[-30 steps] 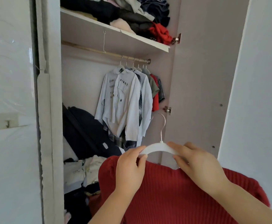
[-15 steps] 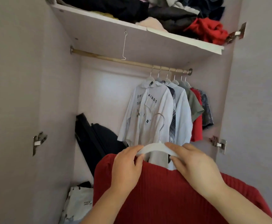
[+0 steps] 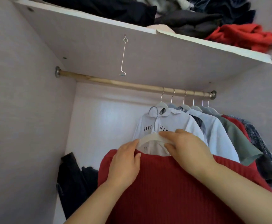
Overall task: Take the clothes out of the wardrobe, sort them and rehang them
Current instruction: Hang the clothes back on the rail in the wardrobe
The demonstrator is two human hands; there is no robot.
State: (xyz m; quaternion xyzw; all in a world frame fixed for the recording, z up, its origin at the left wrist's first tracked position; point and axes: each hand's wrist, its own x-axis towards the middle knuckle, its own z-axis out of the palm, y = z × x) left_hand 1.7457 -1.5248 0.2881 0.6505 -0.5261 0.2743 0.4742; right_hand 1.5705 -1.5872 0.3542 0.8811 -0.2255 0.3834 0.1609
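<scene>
A red ribbed knit sweater (image 3: 164,183) hangs on a white plastic hanger (image 3: 151,137) gripped at its left end by the left hand (image 3: 125,160), at its right by the right hand (image 3: 187,147). It has risen nearer the wooden rail (image 3: 116,82) above the hands since before; the white shelf (image 3: 213,46) overhead holds heaped clothes (image 3: 188,21).

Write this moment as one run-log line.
stage: rehanging | left hand: holds white hanger | right hand: holds white hanger | load: red sweater | hook: below rail, not hung
</scene>
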